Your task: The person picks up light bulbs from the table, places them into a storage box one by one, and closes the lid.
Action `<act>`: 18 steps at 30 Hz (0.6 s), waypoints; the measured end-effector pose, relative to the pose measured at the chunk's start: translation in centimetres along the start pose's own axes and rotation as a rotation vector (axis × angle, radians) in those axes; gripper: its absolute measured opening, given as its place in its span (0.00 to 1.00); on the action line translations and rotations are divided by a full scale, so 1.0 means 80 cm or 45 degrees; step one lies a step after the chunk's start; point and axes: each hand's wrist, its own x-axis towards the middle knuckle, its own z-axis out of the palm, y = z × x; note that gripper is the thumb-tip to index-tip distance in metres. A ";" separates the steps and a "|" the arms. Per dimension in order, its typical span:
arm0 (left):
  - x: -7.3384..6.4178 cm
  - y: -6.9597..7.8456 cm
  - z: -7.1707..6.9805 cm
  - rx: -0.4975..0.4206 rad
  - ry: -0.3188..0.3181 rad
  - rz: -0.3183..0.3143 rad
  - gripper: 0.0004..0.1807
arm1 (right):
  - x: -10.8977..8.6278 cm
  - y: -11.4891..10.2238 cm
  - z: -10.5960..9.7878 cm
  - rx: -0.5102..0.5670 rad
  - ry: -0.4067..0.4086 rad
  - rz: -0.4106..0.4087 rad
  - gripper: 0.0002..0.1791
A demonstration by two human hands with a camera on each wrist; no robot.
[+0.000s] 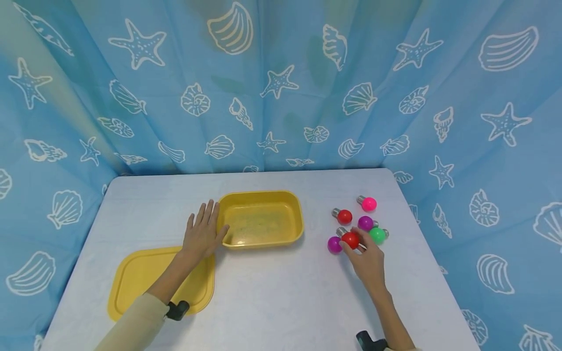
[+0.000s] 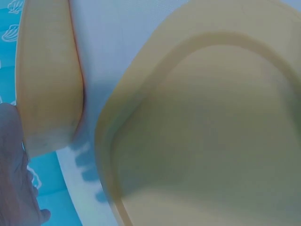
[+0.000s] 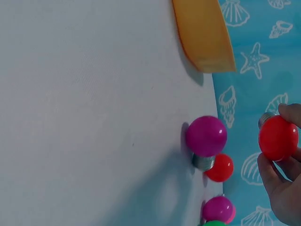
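Observation:
My right hand point(image 1: 370, 259) pinches a red light bulb point(image 1: 351, 240) by its round glass between thumb and fingers, the metal screw base pointing away to the upper left. In the right wrist view this red bulb point(image 3: 278, 140) hangs above the table's level. My left hand point(image 1: 201, 237) rests with straight fingers at the left side of a deep yellow container point(image 1: 263, 222), its thumb reaching over the near left rim. Around the right hand lie a purple bulb point(image 1: 334, 245), a second purple one point(image 1: 365, 223), a green bulb point(image 1: 376, 236), another red bulb point(image 1: 344, 217) and a pink bulb point(image 1: 370, 204).
A flat yellow lid point(image 1: 147, 280) lies at the front left, partly beneath the left forearm. The white table point(image 1: 272, 297) is backed by a blue curtain point(image 1: 281, 112) with shells and starfish, which also hangs along both sides.

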 end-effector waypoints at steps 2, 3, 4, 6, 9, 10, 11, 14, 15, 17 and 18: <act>-0.001 0.000 -0.001 -0.002 -0.002 0.003 0.41 | 0.001 -0.008 0.003 0.014 -0.016 -0.031 0.31; -0.001 0.000 -0.001 -0.006 -0.002 0.005 0.41 | 0.001 -0.011 0.005 0.019 -0.023 -0.043 0.30; 0.000 0.000 -0.001 -0.008 -0.002 0.004 0.41 | 0.002 -0.014 0.008 0.024 -0.030 -0.058 0.30; 0.000 0.000 -0.001 -0.007 0.000 0.004 0.41 | 0.002 -0.020 0.013 0.046 -0.047 -0.081 0.29; 0.001 0.000 -0.002 -0.016 0.003 0.009 0.41 | 0.000 -0.029 0.019 0.066 -0.065 -0.100 0.29; 0.002 0.000 -0.002 -0.017 0.003 0.008 0.41 | -0.001 -0.032 0.022 0.066 -0.072 -0.104 0.29; 0.002 0.000 -0.002 -0.022 0.001 0.010 0.41 | -0.003 -0.034 0.023 0.071 -0.077 -0.105 0.28; 0.001 0.001 -0.002 -0.026 -0.010 0.003 0.41 | -0.007 -0.038 0.028 0.061 -0.088 -0.123 0.27; 0.001 0.001 -0.001 -0.022 -0.014 0.000 0.41 | -0.008 -0.040 0.030 0.058 -0.092 -0.130 0.27; 0.000 0.001 0.000 -0.022 -0.016 -0.003 0.41 | -0.010 -0.041 0.032 0.055 -0.098 -0.143 0.28; 0.000 0.002 0.000 -0.021 -0.017 -0.003 0.42 | -0.010 -0.042 0.033 0.059 -0.100 -0.152 0.28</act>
